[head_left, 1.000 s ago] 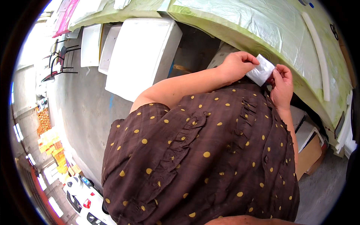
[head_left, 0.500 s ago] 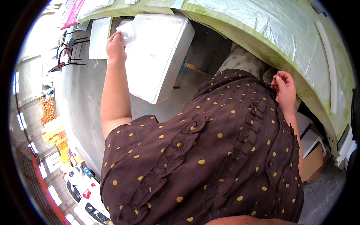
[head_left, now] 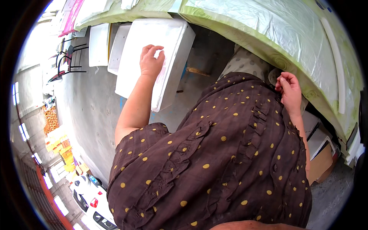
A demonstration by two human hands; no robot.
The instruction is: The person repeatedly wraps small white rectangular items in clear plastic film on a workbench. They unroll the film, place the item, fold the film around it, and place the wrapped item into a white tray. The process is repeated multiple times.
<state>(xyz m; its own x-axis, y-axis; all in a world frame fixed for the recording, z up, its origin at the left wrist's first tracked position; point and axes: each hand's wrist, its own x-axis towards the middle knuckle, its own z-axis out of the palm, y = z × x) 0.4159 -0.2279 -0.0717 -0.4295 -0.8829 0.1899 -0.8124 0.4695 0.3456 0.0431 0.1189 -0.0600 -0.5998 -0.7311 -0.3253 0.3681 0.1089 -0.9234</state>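
Note:
My left hand [head_left: 151, 63] is over a large white plastic bin [head_left: 138, 38]. Its thumb and index finger are apart, and nothing shows between them. Inside the bin, beside my wrist, a faint pinkish patch shows, too washed out to name. My right hand [head_left: 290, 92] rests by my lap at the edge of the cloth-covered table [head_left: 268, 32]. Its fingers are loosely curled, with nothing visible in them.
Two more pale bins [head_left: 99, 44] [head_left: 119, 48] stand left of the large one. Clear plastic film covers the green tabletop, with a white strip [head_left: 335, 61] on it. Black-legged chairs [head_left: 71, 57] and a white car [head_left: 90, 197] are at left. A cardboard box [head_left: 320, 163] sits lower right.
The thin white piece that was in my left hand is no longer in it. That hand has moved right and nearer, over the large bin. My right hand has hardly moved.

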